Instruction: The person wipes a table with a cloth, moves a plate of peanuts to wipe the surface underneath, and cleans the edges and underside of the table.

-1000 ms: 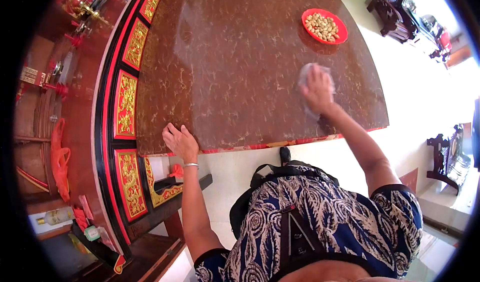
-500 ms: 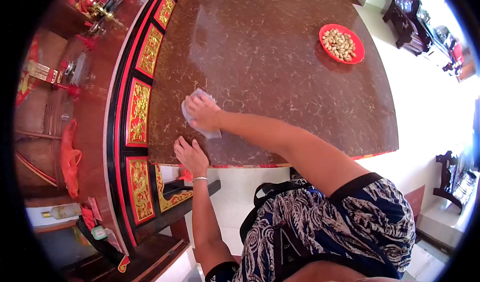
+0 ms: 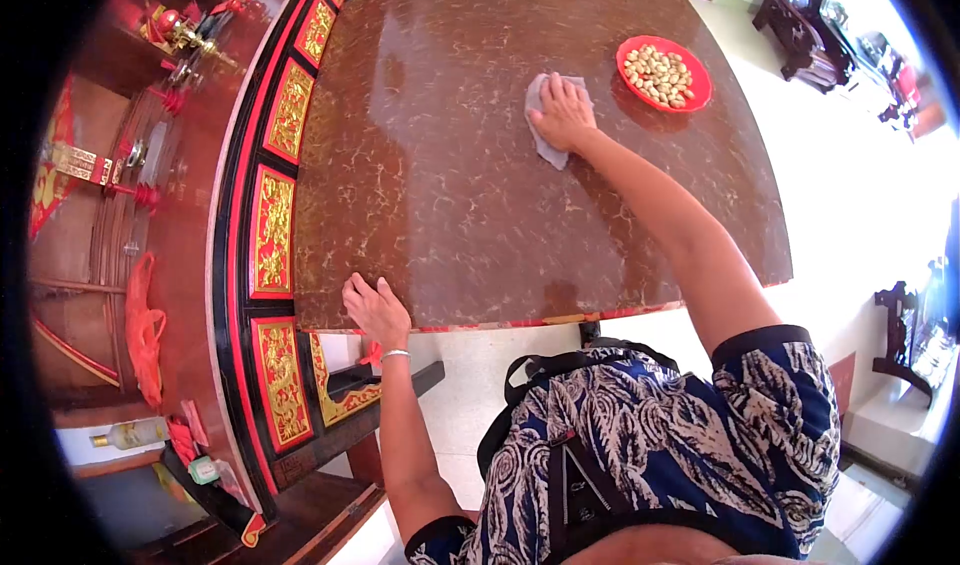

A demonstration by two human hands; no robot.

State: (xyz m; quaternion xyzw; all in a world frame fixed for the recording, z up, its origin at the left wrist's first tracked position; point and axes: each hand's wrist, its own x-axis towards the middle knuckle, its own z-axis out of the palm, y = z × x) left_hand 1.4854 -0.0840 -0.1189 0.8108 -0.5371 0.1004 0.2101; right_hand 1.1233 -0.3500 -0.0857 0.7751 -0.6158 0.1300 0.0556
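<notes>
Right fingers point(image 3: 565, 97) on cloth point(image 3: 545, 149) — tabletop point(image 3: 480, 235) edges (distant)

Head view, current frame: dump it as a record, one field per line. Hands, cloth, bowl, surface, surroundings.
left: left hand at the table's near edge, beside the carved panels; nothing visibly held
right: right hand palm down on the cloth
cloth: grey cloth, on the tabletop, edges showing around the hand
bowl: red bowl holding nuts, apart from the cloth
surface: brown marbled table
surroundings: red-and-gold carved panels along the table's left side
</notes>
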